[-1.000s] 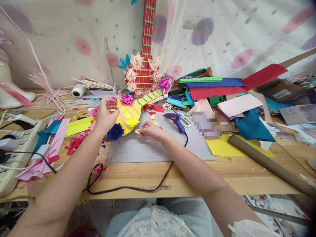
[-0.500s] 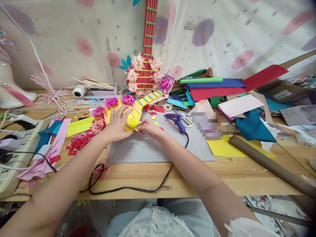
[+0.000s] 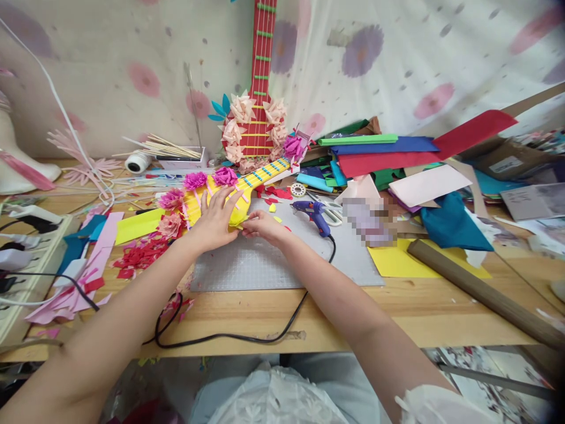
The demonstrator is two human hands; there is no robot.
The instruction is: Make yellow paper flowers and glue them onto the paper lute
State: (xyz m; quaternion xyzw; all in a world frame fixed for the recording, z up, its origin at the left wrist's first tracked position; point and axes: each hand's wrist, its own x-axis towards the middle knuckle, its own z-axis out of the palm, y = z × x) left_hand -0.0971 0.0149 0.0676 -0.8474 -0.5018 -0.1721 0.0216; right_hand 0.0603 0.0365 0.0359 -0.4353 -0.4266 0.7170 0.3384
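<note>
My left hand (image 3: 215, 219) lay flat, fingers spread, on the yellow paper guitar (image 3: 233, 197) on the bench (image 3: 353, 321), while my right hand (image 3: 260, 227) pinched its lower edge just beside; I judged it light, crushable, best gripped at the body's rim.

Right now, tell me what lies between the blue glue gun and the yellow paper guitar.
In the head view, small yellow and red paper scraps lie on the grey mat between the glue gun and the yellow guitar.
</note>
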